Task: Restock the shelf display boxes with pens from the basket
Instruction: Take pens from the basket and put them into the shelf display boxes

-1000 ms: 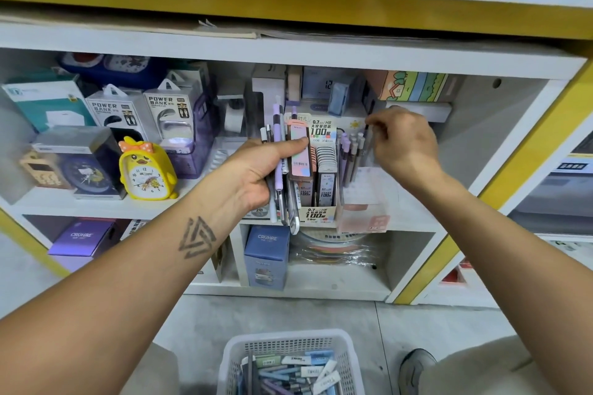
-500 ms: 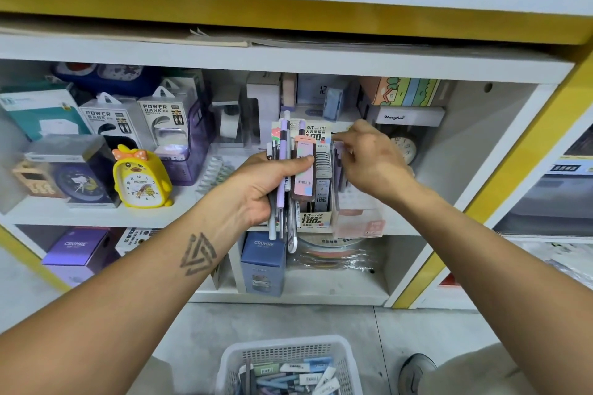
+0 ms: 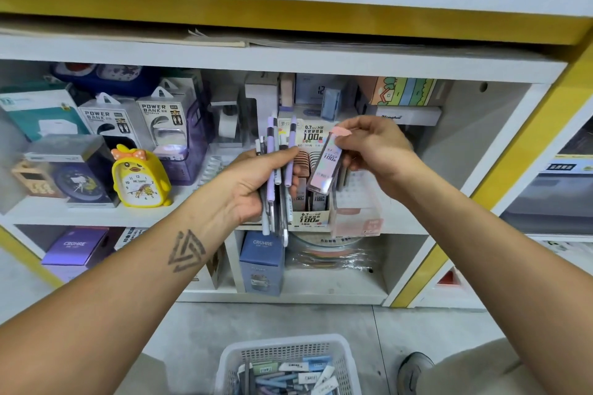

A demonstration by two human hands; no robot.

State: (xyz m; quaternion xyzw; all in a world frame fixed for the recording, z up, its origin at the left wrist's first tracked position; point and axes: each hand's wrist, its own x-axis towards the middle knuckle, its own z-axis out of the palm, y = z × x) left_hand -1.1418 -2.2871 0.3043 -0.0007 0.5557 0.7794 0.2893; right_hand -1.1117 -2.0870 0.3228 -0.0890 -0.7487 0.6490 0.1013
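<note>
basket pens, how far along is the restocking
Partway. Done: the display box on the shelf already holds stock. In hand: the left hand grips a bundle of pens; the right hand pinches a refill case. Left: the basket still holds plenty.

Lead box (image 3: 313, 202) as landmark: bare shelf (image 3: 433, 196) right of it past the pink box (image 3: 359, 218), clock (image 3: 139, 178) and power banks (image 3: 160, 125) crowding its left, stacked boxes (image 3: 401, 94) behind, hands before it.

Right hand (image 3: 372, 154) now pinches lead case (image 3: 325, 167), taken from left hand (image 3: 253, 183).
</note>
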